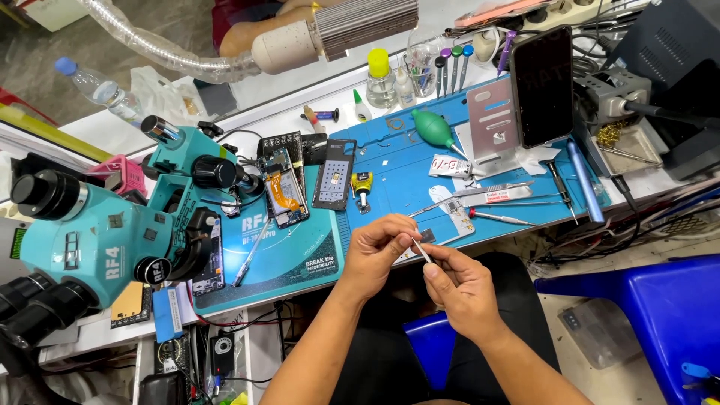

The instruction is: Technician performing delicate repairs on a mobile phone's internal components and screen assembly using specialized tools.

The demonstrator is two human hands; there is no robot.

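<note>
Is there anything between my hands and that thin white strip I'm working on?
No. Both hands, left and right, already pinch the thin white strip directly, above the blue mat's near edge.

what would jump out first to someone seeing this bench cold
Most likely the big teal microscope filling the left side, over a teal work mat that carries an opened phone. Next, at the centre near edge, the left hand and right hand meet over a thin pale strip pinched between them. Behind, a dark phone stands upright on a stand on the blue mat.
</note>
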